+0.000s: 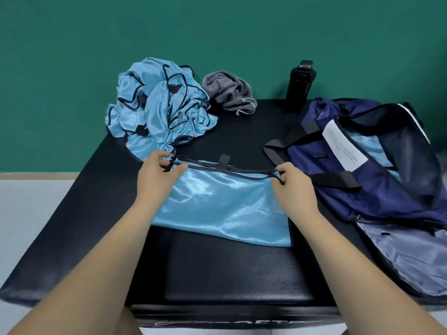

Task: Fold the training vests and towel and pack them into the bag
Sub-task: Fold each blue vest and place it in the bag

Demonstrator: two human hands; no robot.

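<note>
A light blue training vest (225, 204) with dark trim lies folded flat on the black mat in front of me. My left hand (157, 175) pinches its far left corner, and my right hand (294, 184) grips the dark edging at its far right corner. Behind it sits a crumpled heap of blue vests (157, 105). A grey striped towel (229, 93) lies bunched beside the heap. The navy bag (377, 165) stands open at the right, with blue fabric showing inside.
A black bottle (300, 83) stands at the back near the green wall. The bag's black straps (285, 143) trail onto the black mat (242, 131). Its grey flap (411, 257) hangs over the mat's right edge. The mat's left edge drops to a pale floor.
</note>
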